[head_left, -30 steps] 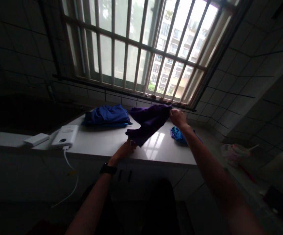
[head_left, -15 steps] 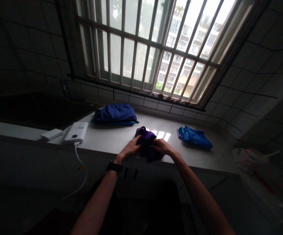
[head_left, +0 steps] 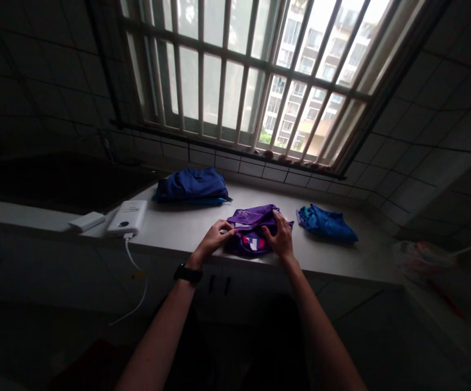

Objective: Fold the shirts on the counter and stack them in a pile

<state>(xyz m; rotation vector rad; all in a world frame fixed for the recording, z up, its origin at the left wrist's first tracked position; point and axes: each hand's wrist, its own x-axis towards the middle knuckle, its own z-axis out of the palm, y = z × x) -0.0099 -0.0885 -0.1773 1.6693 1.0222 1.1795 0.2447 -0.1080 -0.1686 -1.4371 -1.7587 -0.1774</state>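
A purple cloth pouch (head_left: 255,215) lies on the counter near its front edge, its mouth gaping. Red and white material (head_left: 253,244) shows in the opening; I cannot make out what it is. My left hand (head_left: 218,236), with a black watch on the wrist, pinches the pouch's left edge between thumb and fingers. On the right side, my right hand (head_left: 281,236) grips the cloth, fingers over the upper edge and thumb lower by the opening. A folded blue cloth bundle (head_left: 192,185) sits behind to the left. Another blue bundle (head_left: 328,222) rests to the right.
At the left, a white power bank (head_left: 128,217) with a hanging white cable (head_left: 139,271) stands beside a small white box (head_left: 87,221). A barred window (head_left: 235,65) is behind the counter (head_left: 182,225). A plastic bag (head_left: 422,260) lies far right.
The purple cloth was bunched and dark between my hands; now it is spread flatter, with its opening and red and white contents showing. My right hand has moved up and slightly right.
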